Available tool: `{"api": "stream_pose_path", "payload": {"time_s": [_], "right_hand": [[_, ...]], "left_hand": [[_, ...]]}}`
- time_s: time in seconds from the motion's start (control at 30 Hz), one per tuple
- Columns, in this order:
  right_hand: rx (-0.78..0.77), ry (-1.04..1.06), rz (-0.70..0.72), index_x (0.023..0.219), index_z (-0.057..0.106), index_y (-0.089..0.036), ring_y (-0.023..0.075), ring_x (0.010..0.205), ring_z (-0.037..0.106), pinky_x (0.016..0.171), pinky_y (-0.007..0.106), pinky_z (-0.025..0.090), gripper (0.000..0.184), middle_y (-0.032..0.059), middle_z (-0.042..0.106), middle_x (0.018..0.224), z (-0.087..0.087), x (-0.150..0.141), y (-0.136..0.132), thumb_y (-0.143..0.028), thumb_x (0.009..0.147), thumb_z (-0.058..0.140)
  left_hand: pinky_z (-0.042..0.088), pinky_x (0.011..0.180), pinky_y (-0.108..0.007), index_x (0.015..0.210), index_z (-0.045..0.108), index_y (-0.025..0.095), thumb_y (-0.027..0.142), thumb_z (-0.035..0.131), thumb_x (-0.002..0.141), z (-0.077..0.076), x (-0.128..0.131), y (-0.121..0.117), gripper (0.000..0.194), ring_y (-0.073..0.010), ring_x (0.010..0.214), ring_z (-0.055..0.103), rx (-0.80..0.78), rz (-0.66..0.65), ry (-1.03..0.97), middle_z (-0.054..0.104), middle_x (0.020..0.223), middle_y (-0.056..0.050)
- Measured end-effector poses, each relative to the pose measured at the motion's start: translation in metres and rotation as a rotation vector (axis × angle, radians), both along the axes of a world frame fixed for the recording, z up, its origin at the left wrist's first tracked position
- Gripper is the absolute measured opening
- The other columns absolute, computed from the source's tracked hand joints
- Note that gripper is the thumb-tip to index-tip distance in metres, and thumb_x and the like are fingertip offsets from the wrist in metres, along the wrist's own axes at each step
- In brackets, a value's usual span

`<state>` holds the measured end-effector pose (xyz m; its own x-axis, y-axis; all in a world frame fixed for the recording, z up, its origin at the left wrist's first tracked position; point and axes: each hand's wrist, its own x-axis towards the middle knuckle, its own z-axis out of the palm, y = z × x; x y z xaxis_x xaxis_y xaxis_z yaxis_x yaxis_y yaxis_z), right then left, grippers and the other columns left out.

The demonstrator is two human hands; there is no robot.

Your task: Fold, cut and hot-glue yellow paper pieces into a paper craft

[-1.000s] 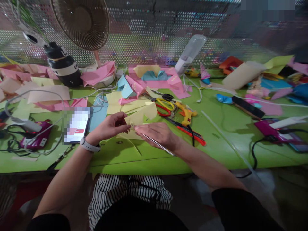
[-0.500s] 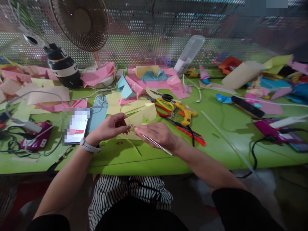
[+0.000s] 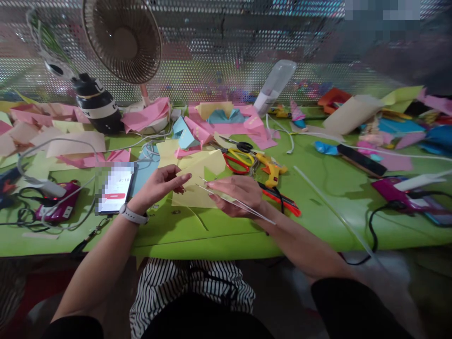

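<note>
My right hand (image 3: 238, 195) holds a pair of slim metal tweezers (image 3: 252, 212), their two tips apart and pointing left. Facing it, my left hand (image 3: 169, 181) has its fingers curled and its thumb stretched against them; whatever may be pinched there is too small to make out. Just beyond the fingertips lies a pale yellow paper sheet (image 3: 205, 162), with more yellow paper under the hands. A thin yellow paper strip (image 3: 197, 217) rests on the green table (image 3: 219, 242) in front of them.
Scissors with red and yellow handles (image 3: 237, 162), a yellow glue gun (image 3: 271, 172) and a red cutter (image 3: 287, 205) lie right of the hands. A phone (image 3: 116, 188) sits left. Behind stand a fan (image 3: 122, 42), black bottle (image 3: 97, 108) and folded paper pieces (image 3: 226, 115). A clear stick (image 3: 325, 197) lies right.
The tweezers' tips have spread apart and drawn away from my left fingers. My right hand has moved slightly right and turned, and the left thumb now reaches farther out.
</note>
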<state>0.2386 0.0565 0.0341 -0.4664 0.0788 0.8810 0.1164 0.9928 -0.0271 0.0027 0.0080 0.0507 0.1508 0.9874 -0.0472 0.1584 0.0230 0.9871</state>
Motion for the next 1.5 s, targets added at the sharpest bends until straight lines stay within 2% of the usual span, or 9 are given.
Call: {"api": "stream_pose_path", "payload": {"time_s": [0.27, 0.43, 0.6, 0.83, 1.03, 1.17, 1.3, 1.43, 1.5], "right_hand": [[-0.023, 0.046, -0.013, 0.116, 0.068, -0.019, 0.0159, 0.072, 0.075, 0.063, 0.026, 0.061, 0.030, 0.0046, 0.080, 0.088, -0.003, 0.000, 0.007, -0.015, 0.086, 0.068], [-0.036, 0.114, -0.018, 0.121, 0.067, -0.021, 0.0161, 0.073, 0.075, 0.063, 0.026, 0.061, 0.035, 0.0040, 0.080, 0.087, -0.001, 0.001, 0.010, -0.016, 0.087, 0.069], [-0.081, 0.098, -0.076, 0.117, 0.070, -0.021, 0.0174, 0.076, 0.076, 0.069, 0.028, 0.063, 0.033, 0.0042, 0.080, 0.089, 0.007, 0.005, 0.008, -0.012, 0.086, 0.068], [-0.105, 0.069, -0.098, 0.117, 0.072, -0.022, 0.0177, 0.079, 0.077, 0.074, 0.029, 0.064, 0.031, 0.0040, 0.080, 0.092, 0.009, 0.008, 0.010, -0.013, 0.087, 0.066], [-0.059, 0.081, -0.138, 0.112, 0.072, -0.021, 0.0186, 0.080, 0.077, 0.077, 0.029, 0.064, 0.024, 0.0054, 0.080, 0.091, 0.005, 0.008, 0.019, -0.017, 0.089, 0.067], [-0.021, 0.087, -0.138, 0.109, 0.072, -0.019, 0.0184, 0.078, 0.077, 0.074, 0.028, 0.063, 0.019, 0.0073, 0.080, 0.091, 0.000, 0.003, 0.028, -0.019, 0.091, 0.065], [-0.014, 0.056, -0.157, 0.113, 0.071, -0.017, 0.0189, 0.091, 0.077, 0.081, 0.028, 0.062, 0.021, 0.0105, 0.079, 0.101, -0.001, -0.001, 0.038, -0.018, 0.093, 0.062], [-0.011, -0.033, -0.205, 0.113, 0.071, -0.015, 0.0198, 0.094, 0.076, 0.085, 0.030, 0.061, 0.022, 0.0122, 0.078, 0.102, -0.004, 0.001, 0.046, -0.018, 0.095, 0.058], [0.000, -0.066, -0.216, 0.111, 0.071, -0.013, 0.0196, 0.093, 0.076, 0.085, 0.030, 0.061, 0.021, 0.0126, 0.078, 0.102, -0.008, 0.004, 0.048, -0.018, 0.096, 0.057]], "left_hand": [[0.050, 0.059, -0.022, 0.075, 0.061, 0.016, 0.040, 0.076, 0.082, -0.011, -0.004, 0.006, 0.030, -0.0101, 0.061, 0.062, 0.052, 0.016, 0.030, 0.063, 0.066, 0.000], [0.049, 0.060, -0.023, 0.074, 0.061, 0.016, 0.041, 0.076, 0.080, -0.010, -0.007, 0.007, 0.030, -0.0106, 0.062, 0.061, 0.096, 0.028, 0.044, 0.063, 0.066, -0.001], [0.053, 0.066, -0.025, 0.073, 0.059, 0.016, 0.049, 0.074, 0.081, -0.007, -0.009, 0.007, 0.037, -0.0125, 0.064, 0.064, 0.039, 0.094, -0.032, 0.062, 0.066, 0.000], [0.054, 0.066, -0.028, 0.078, 0.060, 0.016, 0.064, 0.061, 0.086, -0.014, -0.016, 0.010, 0.048, -0.0155, 0.064, 0.065, 0.005, 0.155, -0.146, 0.062, 0.067, -0.001], [0.048, 0.059, -0.022, 0.073, 0.060, 0.015, 0.046, 0.086, 0.068, -0.015, -0.015, 0.013, 0.040, -0.0095, 0.059, 0.059, 0.068, 0.148, -0.088, 0.060, 0.065, 0.002], [0.047, 0.057, -0.021, 0.073, 0.061, 0.014, 0.043, 0.089, 0.064, -0.016, -0.018, 0.015, 0.041, -0.0081, 0.058, 0.058, 0.066, 0.140, -0.124, 0.063, 0.068, 0.001], [0.047, 0.058, -0.020, 0.072, 0.059, 0.015, 0.044, 0.091, 0.060, -0.014, -0.021, 0.016, 0.045, -0.0078, 0.059, 0.058, 0.076, 0.170, -0.130, 0.061, 0.066, 0.002], [0.050, 0.063, -0.023, 0.080, 0.061, 0.014, 0.042, 0.094, 0.055, -0.012, -0.021, 0.014, 0.050, -0.0092, 0.064, 0.061, 0.103, 0.124, -0.087, 0.064, 0.072, 0.002], [0.050, 0.064, -0.023, 0.081, 0.059, 0.015, 0.047, 0.091, 0.060, -0.013, -0.021, 0.014, 0.050, -0.0097, 0.064, 0.062, 0.118, 0.134, -0.085, 0.063, 0.071, 0.002]]}}
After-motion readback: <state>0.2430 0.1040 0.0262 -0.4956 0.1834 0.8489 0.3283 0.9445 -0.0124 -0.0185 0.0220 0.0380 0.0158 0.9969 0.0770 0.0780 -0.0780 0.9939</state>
